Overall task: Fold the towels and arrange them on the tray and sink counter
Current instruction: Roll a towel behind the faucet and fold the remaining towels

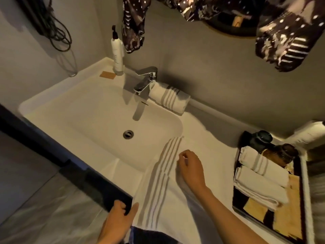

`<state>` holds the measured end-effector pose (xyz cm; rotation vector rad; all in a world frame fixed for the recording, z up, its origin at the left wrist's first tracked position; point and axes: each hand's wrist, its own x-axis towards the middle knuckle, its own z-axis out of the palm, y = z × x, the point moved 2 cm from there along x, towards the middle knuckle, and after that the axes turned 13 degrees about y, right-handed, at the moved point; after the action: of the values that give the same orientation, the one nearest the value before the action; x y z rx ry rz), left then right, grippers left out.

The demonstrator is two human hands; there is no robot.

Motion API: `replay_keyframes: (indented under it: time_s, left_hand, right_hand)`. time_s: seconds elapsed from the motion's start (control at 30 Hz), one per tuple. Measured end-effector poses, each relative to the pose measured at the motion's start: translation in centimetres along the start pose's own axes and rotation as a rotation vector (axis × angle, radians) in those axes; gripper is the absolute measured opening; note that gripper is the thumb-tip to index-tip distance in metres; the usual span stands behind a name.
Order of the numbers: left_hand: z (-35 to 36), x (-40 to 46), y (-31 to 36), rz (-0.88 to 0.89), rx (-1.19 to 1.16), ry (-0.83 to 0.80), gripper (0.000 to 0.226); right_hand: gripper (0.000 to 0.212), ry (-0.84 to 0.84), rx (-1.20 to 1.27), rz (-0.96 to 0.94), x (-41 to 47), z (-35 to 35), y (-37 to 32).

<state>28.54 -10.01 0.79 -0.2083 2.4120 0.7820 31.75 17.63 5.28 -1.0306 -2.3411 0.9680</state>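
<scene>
Dim bathroom light falls on a white sink table [211, 138], where a striped towel [158, 187] lies flat, spilling over the front edge. Right hand [190, 167] pinches a fold; left hand [119, 221] rests spread at its hem. Soft, limp, light cloth: best taken at the corners.

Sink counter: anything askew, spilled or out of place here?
Nothing spilled or damaged. The striped towel under both hands lies unfolded, one corner hanging over the sink rim. The folded towel behind the faucet sits at an angle to the wall. The tray towels look tidy.
</scene>
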Motion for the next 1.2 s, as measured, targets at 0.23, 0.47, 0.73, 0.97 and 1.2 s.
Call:
replay_keyframes:
  time_s: [0.23,0.47,0.73,0.97,1.2]
  left_hand:
    - [3.8,-0.4,2.6,-0.057,-0.187,-0.232,0.040]
    - [3.0,-2.8,5.0,0.169,-0.095,-0.076,0.009]
    - [1.8,-3.9,7.5,0.287,-0.375,-0.067,0.015]
    - [2.7,-2.1,9.8,0.724,0.148,0.321,0.044]
    - [9.1,-6.7,12.6,1.686,0.493,0.037,0.026]
  right_hand:
    - [0.015,0.362,-0.355,0.163,-2.8,-8.8,7.2]
    - [0.031,0.253,-0.450,0.510,-1.2,-10.5,7.8]
    - [0.017,0.329,-0.227,0.426,0.8,-14.4,6.1]
    - [0.036,0.364,-0.346,0.413,0.2,-19.0,9.5]
    - [0.048,0.251,-0.333,0.511,-8.2,-17.9,13.8]
